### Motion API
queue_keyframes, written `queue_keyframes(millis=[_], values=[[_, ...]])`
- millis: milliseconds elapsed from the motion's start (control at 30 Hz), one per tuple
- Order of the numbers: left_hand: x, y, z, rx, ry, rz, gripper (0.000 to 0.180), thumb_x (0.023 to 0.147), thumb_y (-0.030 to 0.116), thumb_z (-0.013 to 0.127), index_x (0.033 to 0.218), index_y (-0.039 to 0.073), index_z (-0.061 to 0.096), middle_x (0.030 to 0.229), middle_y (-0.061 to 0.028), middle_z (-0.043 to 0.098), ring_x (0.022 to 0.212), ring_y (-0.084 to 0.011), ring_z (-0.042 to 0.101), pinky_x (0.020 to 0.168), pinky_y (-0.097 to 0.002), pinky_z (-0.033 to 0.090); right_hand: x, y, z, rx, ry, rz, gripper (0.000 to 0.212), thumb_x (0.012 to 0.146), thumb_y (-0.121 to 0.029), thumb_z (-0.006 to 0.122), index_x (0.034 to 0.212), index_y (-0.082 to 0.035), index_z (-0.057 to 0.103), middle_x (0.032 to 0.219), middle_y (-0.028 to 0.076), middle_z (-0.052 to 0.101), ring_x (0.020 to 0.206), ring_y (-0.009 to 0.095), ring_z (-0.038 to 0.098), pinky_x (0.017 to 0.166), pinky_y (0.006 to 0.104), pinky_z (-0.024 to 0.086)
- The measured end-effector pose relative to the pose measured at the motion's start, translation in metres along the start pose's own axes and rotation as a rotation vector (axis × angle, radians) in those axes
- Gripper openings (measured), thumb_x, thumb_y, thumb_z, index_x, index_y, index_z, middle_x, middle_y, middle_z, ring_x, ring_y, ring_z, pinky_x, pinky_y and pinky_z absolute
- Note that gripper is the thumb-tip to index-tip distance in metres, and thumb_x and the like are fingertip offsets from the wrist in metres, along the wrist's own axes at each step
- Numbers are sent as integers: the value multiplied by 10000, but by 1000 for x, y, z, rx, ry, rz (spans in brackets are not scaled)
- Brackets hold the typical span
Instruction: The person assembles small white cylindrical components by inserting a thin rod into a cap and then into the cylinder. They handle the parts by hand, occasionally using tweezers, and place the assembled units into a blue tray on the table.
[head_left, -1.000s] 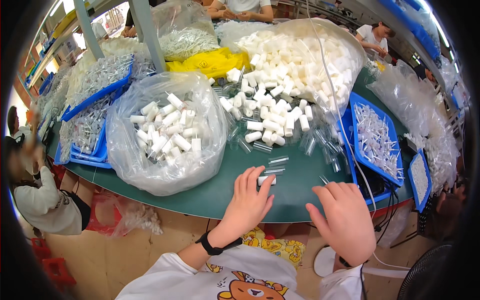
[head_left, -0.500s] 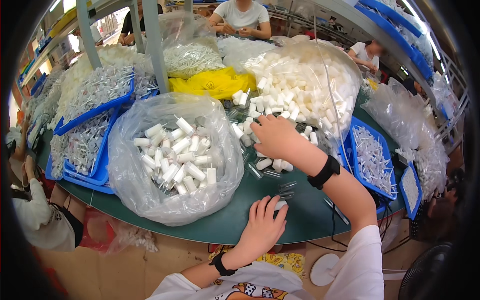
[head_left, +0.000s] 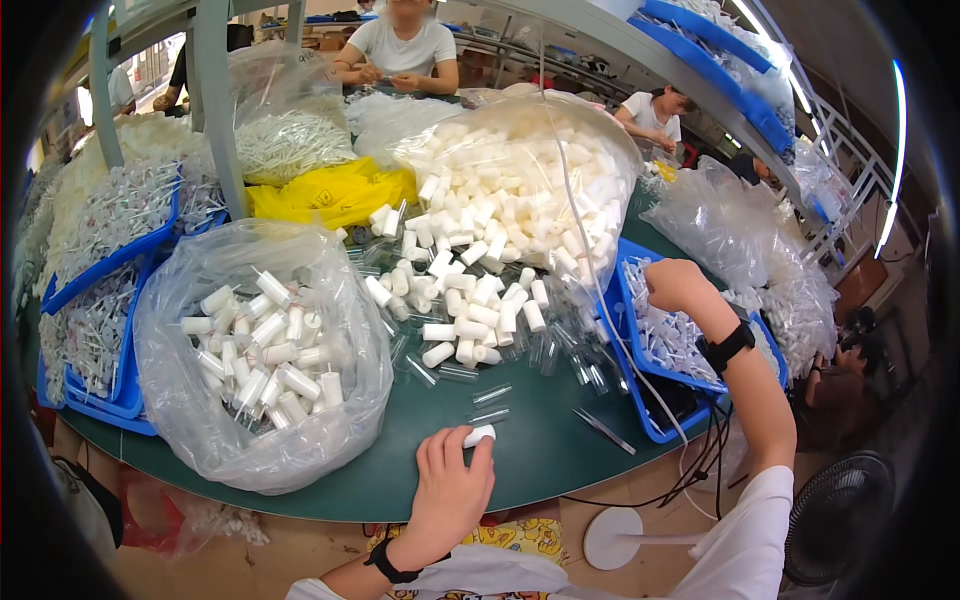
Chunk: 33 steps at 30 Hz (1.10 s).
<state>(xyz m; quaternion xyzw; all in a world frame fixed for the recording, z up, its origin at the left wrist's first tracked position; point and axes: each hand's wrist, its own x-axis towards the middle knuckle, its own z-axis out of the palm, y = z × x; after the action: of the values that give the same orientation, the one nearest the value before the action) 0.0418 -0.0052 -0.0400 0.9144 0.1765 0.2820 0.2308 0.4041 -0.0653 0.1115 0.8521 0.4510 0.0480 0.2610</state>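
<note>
Since the earlier frame, the bare right hand (head_left: 682,287) has moved away from the loose pile of short off-white cylinders (head_left: 483,315) and is now hovering over or touching the far part of the blue rectangular plastic tray (head_left: 628,315); contact is not showing clearly.

One short white cylinder (head_left: 480,435), smooth and matt, is lying at the dark green tabletop (head_left: 540,470), left of the blue tray and nearer the person. Its long axis is running roughly left to right, the right end pointing slightly away from the person and toward the tray's side. The bare left hand (head_left: 448,490) is clearly the nearer one: thumb and fingers are clamping the cylinder, which is sitting at the fingertips, beyond the palm, with its right end protruding free.

The right hand's fingers are curling together; their tips are hidden, so whether they are pinching anything cannot be told. Small white stemmed plastic parts (head_left: 672,345) are filling the blue tray, lying beneath that hand and spreading toward the person.

Further out, slender metal tweezers (head_left: 604,431) are lying just left of the tray's near end. Clear glassy tubes (head_left: 491,396) are lying farther left of the tray. One translucent plastic bag (head_left: 365,420), holding white stemmed cylinders, is standing well left of the tray.
</note>
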Motion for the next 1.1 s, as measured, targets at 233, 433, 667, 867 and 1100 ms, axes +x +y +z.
queue_keyframes(millis=[233,433,667,867,1100], values=[[-2,-2,-2,9,-7,10,281,760,92,613,1032,41,562,1118,-179,427,1056,-356,395,909,-471,313,-4,38,50,363,-74,30,360,725,-356,634,815,-8,639,768,177,650,753,306,635,696,381,497],[-1,-2,0,-5,16,-16,268,756,93,614,1012,27,565,1125,-185,433,1052,-363,398,910,-472,309,5,43,64,419,59,116,525,783,-470,589,936,32,607,877,234,637,795,331,627,723,367,488],[-1,-1,0,4,21,-36,269,755,101,620,1005,20,564,1139,-184,432,1061,-363,395,913,-475,306,-3,84,67,542,150,281,543,768,-505,575,928,11,629,932,228,635,909,356,605,792,388,467],[1,1,0,47,-31,-25,300,762,122,622,1045,31,577,1251,-199,398,1125,-376,372,946,-478,291,-62,146,94,601,-186,765,403,748,-313,578,887,63,624,795,198,653,667,321,639,597,396,517],[7,7,-2,87,-87,-28,363,790,182,607,1127,47,577,1368,-232,290,1204,-422,299,988,-500,252,-123,163,143,1055,-387,784,301,762,-235,572,883,36,625,784,162,643,589,264,627,531,343,525]])
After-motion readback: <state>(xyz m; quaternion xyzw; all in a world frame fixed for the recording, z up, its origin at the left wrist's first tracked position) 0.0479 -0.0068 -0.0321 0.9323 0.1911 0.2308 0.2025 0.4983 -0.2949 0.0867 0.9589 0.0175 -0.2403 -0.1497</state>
